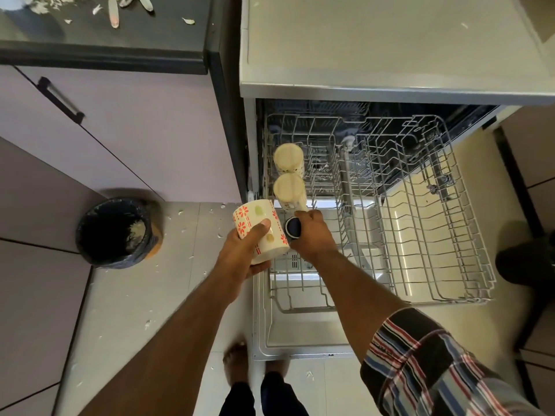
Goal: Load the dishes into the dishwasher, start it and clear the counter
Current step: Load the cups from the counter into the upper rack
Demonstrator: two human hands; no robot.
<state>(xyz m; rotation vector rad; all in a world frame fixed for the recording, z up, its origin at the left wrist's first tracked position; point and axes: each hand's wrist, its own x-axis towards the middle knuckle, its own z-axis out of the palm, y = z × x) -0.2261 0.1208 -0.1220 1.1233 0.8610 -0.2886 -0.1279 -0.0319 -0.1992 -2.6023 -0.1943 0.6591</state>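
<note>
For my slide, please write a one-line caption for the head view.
Left hand holds a floral mug; right hand sets a dark cup into the dishwasher rack.

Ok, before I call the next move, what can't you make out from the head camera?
- Dark cup under the right hand: mostly covered, type unclear.
- Floral mug in the left hand: handle and inside hidden.
- Counter utensils: cut off by the top edge.
- Lower rack: partly behind the forearms.
</note>
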